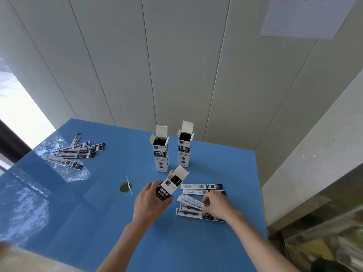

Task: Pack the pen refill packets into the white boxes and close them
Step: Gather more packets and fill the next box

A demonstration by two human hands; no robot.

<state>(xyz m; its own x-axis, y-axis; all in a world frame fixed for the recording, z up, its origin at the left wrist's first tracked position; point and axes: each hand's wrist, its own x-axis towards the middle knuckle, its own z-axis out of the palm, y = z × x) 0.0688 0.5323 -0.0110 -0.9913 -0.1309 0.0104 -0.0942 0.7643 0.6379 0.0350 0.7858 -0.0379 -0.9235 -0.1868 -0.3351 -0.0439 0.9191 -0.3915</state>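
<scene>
Filling step: left hand (151,197) grips a tilted, open-flapped white box (170,186) on the blue table (98,213); right hand (216,205), fingers seemingly pinching, gathers refill packets (193,202) beside it; next, lift packets and slide them into the box mouth.

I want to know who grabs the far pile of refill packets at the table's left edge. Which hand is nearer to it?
Left. The left hand grips the tilted white box, nearer the far pile. The right hand is farther right, on the near packets.
</scene>
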